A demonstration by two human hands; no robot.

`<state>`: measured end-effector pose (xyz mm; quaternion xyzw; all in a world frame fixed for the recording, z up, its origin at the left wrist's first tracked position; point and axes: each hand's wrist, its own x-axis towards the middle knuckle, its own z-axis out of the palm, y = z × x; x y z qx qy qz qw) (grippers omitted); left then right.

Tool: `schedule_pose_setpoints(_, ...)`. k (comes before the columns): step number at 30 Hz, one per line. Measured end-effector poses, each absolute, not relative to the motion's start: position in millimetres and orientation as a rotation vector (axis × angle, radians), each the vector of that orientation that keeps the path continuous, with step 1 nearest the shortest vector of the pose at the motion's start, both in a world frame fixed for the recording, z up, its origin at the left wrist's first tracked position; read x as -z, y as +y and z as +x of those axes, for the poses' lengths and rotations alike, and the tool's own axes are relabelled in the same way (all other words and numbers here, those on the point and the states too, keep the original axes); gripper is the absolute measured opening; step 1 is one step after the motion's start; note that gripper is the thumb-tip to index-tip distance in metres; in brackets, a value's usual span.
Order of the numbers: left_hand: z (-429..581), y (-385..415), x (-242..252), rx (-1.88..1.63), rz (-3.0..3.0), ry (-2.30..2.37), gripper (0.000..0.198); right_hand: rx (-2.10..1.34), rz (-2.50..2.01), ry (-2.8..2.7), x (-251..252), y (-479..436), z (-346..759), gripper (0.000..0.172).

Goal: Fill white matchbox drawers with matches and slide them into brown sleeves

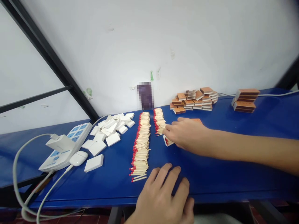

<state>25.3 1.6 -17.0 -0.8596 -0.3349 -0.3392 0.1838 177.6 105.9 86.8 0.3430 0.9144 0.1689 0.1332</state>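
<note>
My right hand (187, 133) reaches in from the right with bent fingers. Its fingertips meet the near end of a short row of red-tipped matches (159, 119); whatever they pinch is hidden. Partly beneath that hand lies a small white matchbox tray (167, 141) with red match heads inside. Just beyond the wrist, an orange matchbox piece (197, 120) shows in part. Close to the table's front edge is my left hand (164, 196), palm down with fingers apart, holding nothing. A longer row of matches (141, 143) runs front to back, left of both hands.
White matchbox trays (112, 139) lie heaped at the left. Beside them is a power strip (79, 132) with a plugged-in charger, cables and a white earphone case (78, 158). Orange matchboxes (196, 101) pile against the wall, and a neat stack (245, 100) stands farther right.
</note>
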Motion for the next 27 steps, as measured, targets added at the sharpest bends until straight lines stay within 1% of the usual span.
schedule_pose_setpoints(7,25,2,17,0.960,-2.428,-0.943,0.022,-0.539,1.024,2.671,-84,102,174,0.023)
schedule_pose_setpoints(12,25,2,17,0.958,-2.428,-0.947,0.022,-0.463,1.117,2.612,-88,99,174,0.018)
schedule_pose_setpoints(16,25,1,17,0.950,-2.436,-0.955,0.022,-0.448,1.049,2.636,-79,99,172,0.027)
schedule_pose_setpoints(18,25,1,17,0.954,-2.440,-0.953,0.022,-0.428,1.008,2.643,-74,101,173,0.028)
schedule_pose_setpoints(22,25,0,17,0.952,-2.432,-0.967,0.023,-0.188,0.992,2.691,-76,109,185,0.015)
schedule_pose_setpoints(27,26,0,16,0.938,-2.353,-1.067,0.032,0.243,0.917,2.719,-87,116,197,0.020)
